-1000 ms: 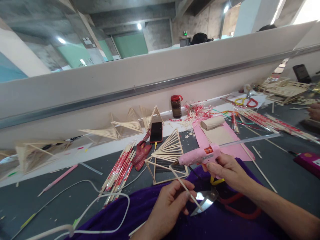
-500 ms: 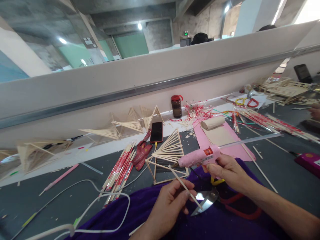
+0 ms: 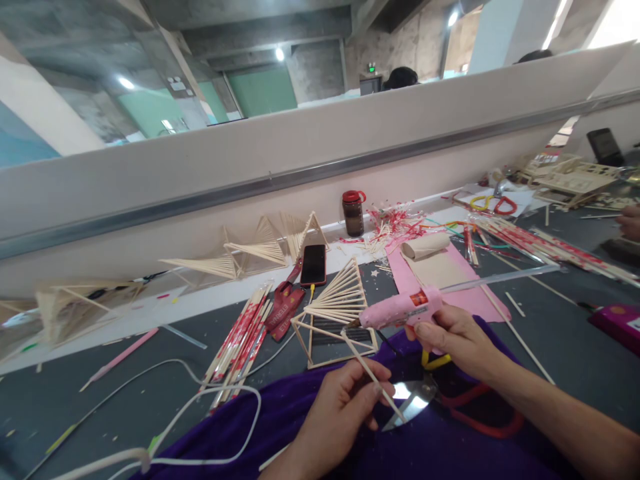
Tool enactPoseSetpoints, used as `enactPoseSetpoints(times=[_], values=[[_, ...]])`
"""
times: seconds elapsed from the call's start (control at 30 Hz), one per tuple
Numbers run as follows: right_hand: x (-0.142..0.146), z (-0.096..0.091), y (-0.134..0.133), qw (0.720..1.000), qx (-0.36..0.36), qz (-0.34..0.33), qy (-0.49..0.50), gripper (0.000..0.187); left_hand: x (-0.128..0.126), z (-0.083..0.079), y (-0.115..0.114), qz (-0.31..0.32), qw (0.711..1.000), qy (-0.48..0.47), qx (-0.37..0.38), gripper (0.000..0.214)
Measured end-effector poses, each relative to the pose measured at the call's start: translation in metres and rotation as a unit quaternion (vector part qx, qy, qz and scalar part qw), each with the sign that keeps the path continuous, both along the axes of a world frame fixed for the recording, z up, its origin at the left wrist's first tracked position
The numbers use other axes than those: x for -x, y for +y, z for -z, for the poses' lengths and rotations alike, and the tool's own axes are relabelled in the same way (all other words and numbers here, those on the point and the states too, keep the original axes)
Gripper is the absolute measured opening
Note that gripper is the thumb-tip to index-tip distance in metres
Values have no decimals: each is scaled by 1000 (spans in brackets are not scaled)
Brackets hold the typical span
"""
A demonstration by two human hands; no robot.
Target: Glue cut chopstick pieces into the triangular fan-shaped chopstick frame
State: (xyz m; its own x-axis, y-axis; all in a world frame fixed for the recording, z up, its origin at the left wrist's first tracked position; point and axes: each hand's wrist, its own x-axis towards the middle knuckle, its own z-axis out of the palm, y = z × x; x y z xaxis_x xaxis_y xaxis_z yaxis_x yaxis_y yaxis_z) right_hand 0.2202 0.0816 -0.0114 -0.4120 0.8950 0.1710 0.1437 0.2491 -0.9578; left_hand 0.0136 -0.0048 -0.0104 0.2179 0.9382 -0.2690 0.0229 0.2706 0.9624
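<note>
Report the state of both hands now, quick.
Left hand: closed, holding a thin wooden stick between thumb and fingers.
Right hand: closed around the handle of a pink glue gun.

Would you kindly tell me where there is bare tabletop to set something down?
Mostly bare: right, between the loose stick and purple box; left, a narrower strip between the pink tool and white cable. Crowded: around the stick frame, phone and wrapped sticks.

1. The glue gun (image 3: 395,311) is coloured pink (an orange label (image 3: 417,299) is borne).
2. The single stick (image 3: 360,355) and the frame (image 3: 334,308) are toned pale cream.
3. The cloth (image 3: 400,460) is coloured deep purple.
4. The wrappers (image 3: 239,335) are patterned in red and white.
</note>
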Motion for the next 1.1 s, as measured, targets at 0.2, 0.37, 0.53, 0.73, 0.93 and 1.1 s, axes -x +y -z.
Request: enactPoseSetpoints(times=[0.2, 0.37, 0.53, 0.73, 0.93, 1.1], values=[[1, -2, -1, 1000, -6, -14, 4, 41, 2, -2, 1, -8, 1000, 4, 1, 24], [1, -5, 0, 1000, 1, -19, 14, 38, 3, -1, 2, -14, 1000, 2, -4, 25], [1, -2, 1, 1000, 0, -1, 4, 41, 4, 2, 2, 3, 1000, 13, -4, 24], [1, -4, 0, 1000, -15, -17, 6, 38, 4, 1, 1, 1, 1000, 13, -6, 25], [0, -1, 2, 999, 2, -24, 24, 37, 4, 0, 0, -18, 1000, 4, -7, 26], [0, 4, 4, 997, 48, -27, 49, 36, 4, 1, 1, -12, 1000, 2, -8, 27]])
